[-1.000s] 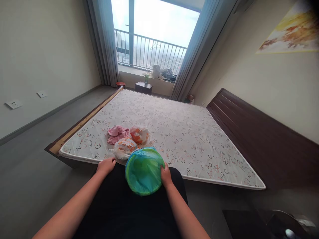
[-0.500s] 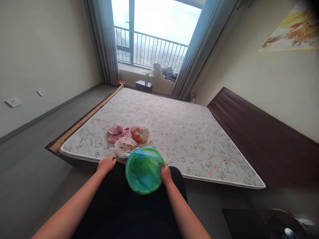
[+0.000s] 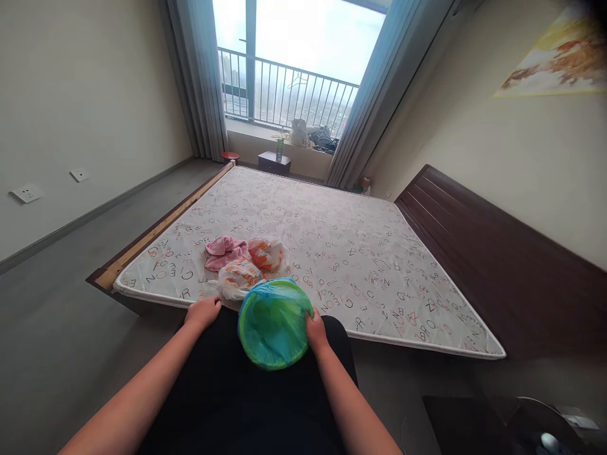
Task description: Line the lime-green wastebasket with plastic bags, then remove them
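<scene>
A round green bin lined with a blue plastic bag rests on my lap against the near edge of the mattress. My right hand grips the bin's right rim, fingers curled on it. My left hand lies on my dark clothing just left of the bin, its fingers bent loosely with nothing visible in them. On the mattress just beyond the bin lie two white and orange plastic bags and a crumpled pink cloth.
The bare mattress with printed letters sits on a wooden bed frame, with a dark headboard along the right wall. A small dark stand and a red stool are below the window. Grey floor lies to the left.
The view has shifted very slightly. Both hands and the bin stay where they were.
</scene>
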A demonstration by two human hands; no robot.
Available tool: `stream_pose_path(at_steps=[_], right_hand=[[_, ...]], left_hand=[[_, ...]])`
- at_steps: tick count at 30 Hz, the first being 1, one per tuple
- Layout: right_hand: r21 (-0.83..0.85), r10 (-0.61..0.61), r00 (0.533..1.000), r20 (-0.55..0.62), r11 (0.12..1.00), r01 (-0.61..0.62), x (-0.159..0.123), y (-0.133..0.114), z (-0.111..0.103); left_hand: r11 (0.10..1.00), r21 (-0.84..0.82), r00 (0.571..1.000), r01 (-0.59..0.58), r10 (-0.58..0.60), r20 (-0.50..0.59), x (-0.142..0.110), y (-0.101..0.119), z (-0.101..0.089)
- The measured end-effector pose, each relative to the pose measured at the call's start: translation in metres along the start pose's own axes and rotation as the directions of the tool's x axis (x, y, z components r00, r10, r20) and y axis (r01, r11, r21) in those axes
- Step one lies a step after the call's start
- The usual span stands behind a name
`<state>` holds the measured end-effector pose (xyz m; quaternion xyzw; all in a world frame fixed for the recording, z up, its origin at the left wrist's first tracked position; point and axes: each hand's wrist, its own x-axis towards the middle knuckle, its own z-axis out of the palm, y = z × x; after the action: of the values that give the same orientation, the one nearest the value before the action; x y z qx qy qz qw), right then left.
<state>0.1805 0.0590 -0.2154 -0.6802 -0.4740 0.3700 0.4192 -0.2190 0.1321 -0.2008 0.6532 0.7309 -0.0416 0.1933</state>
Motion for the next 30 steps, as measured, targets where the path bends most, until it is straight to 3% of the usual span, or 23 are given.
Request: stream_pose_path(at_steps=[30], right_hand=[[-0.032,0.001,1.000,0.030,1.000,0.000,0.0005,0.0018,-0.0004]], left_hand=[[1.000,-0.001,1.000,0.009,-0.009,-0.001,-0.0044,0.0039,-0.0038]])
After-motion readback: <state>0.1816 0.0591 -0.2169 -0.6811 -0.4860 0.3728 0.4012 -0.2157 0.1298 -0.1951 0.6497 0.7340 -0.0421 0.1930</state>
